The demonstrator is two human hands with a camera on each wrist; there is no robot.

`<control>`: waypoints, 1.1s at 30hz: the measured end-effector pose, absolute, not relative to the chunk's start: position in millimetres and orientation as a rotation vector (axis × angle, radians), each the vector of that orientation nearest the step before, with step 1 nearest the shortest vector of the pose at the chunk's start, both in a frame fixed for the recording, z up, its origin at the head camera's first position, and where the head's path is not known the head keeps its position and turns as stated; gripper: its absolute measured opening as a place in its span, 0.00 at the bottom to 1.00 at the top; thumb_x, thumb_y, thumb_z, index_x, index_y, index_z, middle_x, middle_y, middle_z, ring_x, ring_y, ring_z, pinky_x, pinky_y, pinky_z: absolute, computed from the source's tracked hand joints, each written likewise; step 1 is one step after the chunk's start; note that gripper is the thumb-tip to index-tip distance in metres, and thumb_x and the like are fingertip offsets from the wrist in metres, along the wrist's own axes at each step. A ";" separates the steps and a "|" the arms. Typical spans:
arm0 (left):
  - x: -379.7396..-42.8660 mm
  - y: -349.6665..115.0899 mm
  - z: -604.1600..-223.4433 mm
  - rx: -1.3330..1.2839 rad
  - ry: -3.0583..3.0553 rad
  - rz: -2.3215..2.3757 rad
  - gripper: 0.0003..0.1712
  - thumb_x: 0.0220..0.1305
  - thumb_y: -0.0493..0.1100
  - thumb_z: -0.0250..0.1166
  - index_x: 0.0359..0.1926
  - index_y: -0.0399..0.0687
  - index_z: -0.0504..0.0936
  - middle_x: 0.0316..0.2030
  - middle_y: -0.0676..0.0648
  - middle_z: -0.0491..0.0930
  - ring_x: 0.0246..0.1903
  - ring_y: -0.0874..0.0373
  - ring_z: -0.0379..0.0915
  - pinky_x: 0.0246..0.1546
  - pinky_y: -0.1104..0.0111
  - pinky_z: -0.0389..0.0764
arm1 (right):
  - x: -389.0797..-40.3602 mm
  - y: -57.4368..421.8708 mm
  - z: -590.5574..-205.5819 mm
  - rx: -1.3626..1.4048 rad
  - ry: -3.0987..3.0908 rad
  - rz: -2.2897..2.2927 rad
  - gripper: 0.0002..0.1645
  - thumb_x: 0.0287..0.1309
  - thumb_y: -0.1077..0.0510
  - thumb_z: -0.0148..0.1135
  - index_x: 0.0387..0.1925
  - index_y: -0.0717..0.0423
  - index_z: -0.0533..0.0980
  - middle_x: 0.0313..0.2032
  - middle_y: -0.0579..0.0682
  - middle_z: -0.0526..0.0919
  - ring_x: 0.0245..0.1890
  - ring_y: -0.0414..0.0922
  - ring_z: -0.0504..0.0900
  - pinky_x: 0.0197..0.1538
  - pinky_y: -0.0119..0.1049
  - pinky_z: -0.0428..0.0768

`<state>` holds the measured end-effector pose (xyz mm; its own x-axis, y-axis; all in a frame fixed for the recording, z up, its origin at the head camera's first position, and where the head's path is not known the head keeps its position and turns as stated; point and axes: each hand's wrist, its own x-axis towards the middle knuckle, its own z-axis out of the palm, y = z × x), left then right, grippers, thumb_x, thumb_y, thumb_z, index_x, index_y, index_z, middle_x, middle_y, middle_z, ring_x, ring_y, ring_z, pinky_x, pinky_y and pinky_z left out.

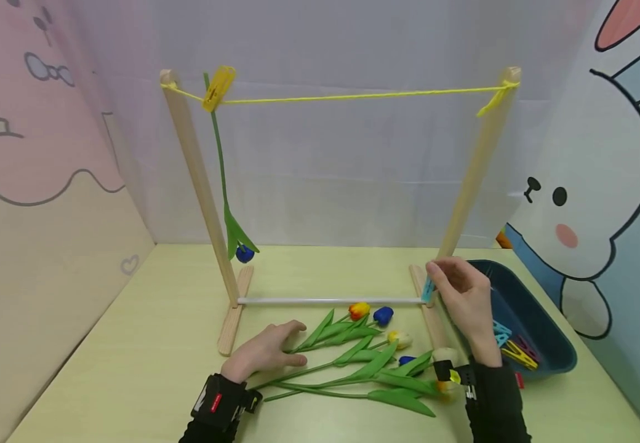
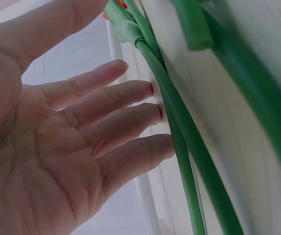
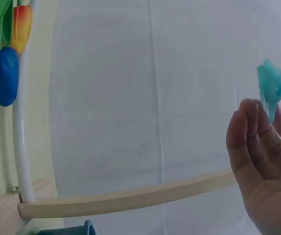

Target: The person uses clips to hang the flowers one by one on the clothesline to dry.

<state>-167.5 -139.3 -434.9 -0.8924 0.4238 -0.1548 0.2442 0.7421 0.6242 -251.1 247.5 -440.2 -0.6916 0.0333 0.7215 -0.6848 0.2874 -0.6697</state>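
My right hand [image 1: 466,301] pinches a light blue clothespin [image 3: 271,88] between thumb and fingers, in front of the right post's foot. My left hand [image 1: 264,351] is spread low over the table, palm toward the stem ends of artificial tulips. In the left wrist view its fingertips reach the green stems [image 2: 179,122]; whether they touch is unclear. A red-yellow tulip [image 1: 359,311] and a blue tulip [image 1: 383,316] lie at the back of the pile. Upside down, another blue tulip [image 1: 245,253] hangs from the yellow string [image 1: 325,98] by a yellow clothespin [image 1: 218,89].
Two wooden posts, left [image 1: 200,178] and right [image 1: 475,166], hold the string. A white rod [image 1: 325,301] joins their feet. At the right stands a dark blue bin [image 1: 560,347] with several clothespins [image 1: 519,354]. More tulips with white and yellow heads [image 1: 400,339] lie in front.
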 end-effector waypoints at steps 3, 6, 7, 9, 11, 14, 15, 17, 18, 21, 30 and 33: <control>-167.2 -140.3 -434.6 0.517 2.683 0.885 0.31 0.59 0.47 0.74 0.60 0.40 0.76 0.58 0.34 0.80 0.61 0.35 0.74 0.62 0.42 0.74 | -277.4 268.0 -475.4 0.633 -1.894 1.567 0.24 0.65 0.69 0.63 0.62 0.61 0.75 0.45 0.58 0.86 0.44 0.45 0.84 0.50 0.32 0.81; -166.9 -141.7 -434.1 0.525 2.725 0.875 0.22 0.57 0.43 0.76 0.50 0.40 0.81 0.55 0.34 0.82 0.59 0.36 0.75 0.61 0.42 0.75 | -267.2 264.5 -462.6 0.692 -1.823 1.728 0.27 0.63 0.69 0.64 0.64 0.64 0.74 0.46 0.58 0.87 0.47 0.46 0.85 0.55 0.35 0.82; -167.1 -142.3 -434.0 0.535 2.739 0.872 0.19 0.55 0.41 0.77 0.46 0.40 0.82 0.55 0.33 0.82 0.59 0.36 0.76 0.61 0.42 0.75 | -261.6 260.9 -454.2 0.701 -1.797 1.791 0.27 0.63 0.70 0.64 0.63 0.64 0.74 0.46 0.56 0.88 0.46 0.46 0.86 0.55 0.35 0.82; -167.0 -143.0 -433.7 0.549 2.755 0.871 0.13 0.53 0.37 0.77 0.38 0.40 0.83 0.58 0.32 0.80 0.60 0.35 0.75 0.62 0.43 0.75 | -250.2 254.6 -438.7 0.710 -1.771 1.853 0.26 0.62 0.70 0.65 0.62 0.66 0.74 0.46 0.54 0.88 0.46 0.45 0.87 0.55 0.34 0.83; -167.0 -143.8 -433.7 0.559 2.762 0.871 0.10 0.51 0.35 0.77 0.31 0.43 0.82 0.62 0.32 0.78 0.63 0.33 0.73 0.62 0.43 0.75 | -241.4 249.8 -425.7 0.759 -1.722 1.921 0.25 0.63 0.73 0.62 0.61 0.69 0.74 0.46 0.55 0.88 0.45 0.45 0.87 0.53 0.34 0.84; -166.4 -144.2 -434.5 0.544 2.764 0.868 0.11 0.50 0.34 0.78 0.24 0.47 0.81 0.62 0.33 0.78 0.64 0.33 0.72 0.59 0.45 0.77 | -233.5 244.3 -415.4 0.822 -1.677 1.985 0.24 0.64 0.76 0.58 0.61 0.74 0.72 0.48 0.57 0.88 0.45 0.47 0.88 0.51 0.34 0.85; -166.3 -144.3 -434.9 0.537 2.768 0.865 0.12 0.50 0.35 0.78 0.22 0.48 0.81 0.62 0.34 0.78 0.64 0.32 0.71 0.58 0.47 0.77 | -227.6 240.2 -407.5 0.816 -1.673 2.007 0.23 0.65 0.75 0.58 0.61 0.74 0.72 0.47 0.56 0.88 0.44 0.47 0.89 0.50 0.34 0.86; -166.3 -144.6 -435.9 0.527 2.780 0.858 0.13 0.50 0.35 0.78 0.19 0.50 0.81 0.62 0.35 0.79 0.64 0.33 0.72 0.55 0.49 0.78 | -218.1 233.1 -394.5 0.811 -1.671 2.025 0.21 0.67 0.73 0.56 0.60 0.75 0.73 0.45 0.53 0.88 0.42 0.46 0.90 0.47 0.32 0.87; -166.1 -144.5 -436.2 0.519 2.783 0.860 0.14 0.50 0.35 0.78 0.19 0.50 0.81 0.62 0.36 0.79 0.64 0.33 0.72 0.53 0.50 0.77 | -211.0 227.8 -385.6 0.777 -1.679 2.033 0.20 0.68 0.71 0.57 0.59 0.75 0.73 0.44 0.51 0.88 0.41 0.45 0.90 0.46 0.32 0.87; -165.9 -145.0 -436.9 0.508 2.788 0.868 0.14 0.50 0.36 0.77 0.17 0.51 0.81 0.61 0.37 0.80 0.64 0.33 0.72 0.55 0.49 0.77 | -199.9 218.8 -370.4 0.685 -1.722 2.017 0.18 0.69 0.69 0.57 0.57 0.74 0.75 0.39 0.46 0.87 0.38 0.42 0.90 0.42 0.31 0.88; -170.0 -146.6 -438.2 0.562 2.806 0.841 0.12 0.51 0.35 0.77 0.17 0.49 0.84 0.59 0.38 0.82 0.61 0.35 0.76 0.56 0.50 0.79 | -196.7 217.6 -366.0 0.491 -1.760 2.019 0.16 0.68 0.72 0.56 0.55 0.72 0.77 0.40 0.43 0.87 0.35 0.36 0.87 0.39 0.27 0.86; -170.8 -147.1 -438.0 0.580 2.804 0.847 0.12 0.51 0.34 0.77 0.17 0.48 0.84 0.58 0.37 0.83 0.61 0.35 0.76 0.57 0.48 0.78 | -197.5 219.1 -367.0 0.440 -1.785 1.995 0.17 0.68 0.71 0.58 0.56 0.73 0.77 0.39 0.41 0.87 0.35 0.35 0.85 0.39 0.26 0.85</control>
<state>-170.8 -147.1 -438.0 -0.9129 0.4065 -0.0362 0.3186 0.7653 0.5594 -197.5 219.1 -367.0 -0.8592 0.1020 0.5013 -0.5095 -0.0830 -0.8565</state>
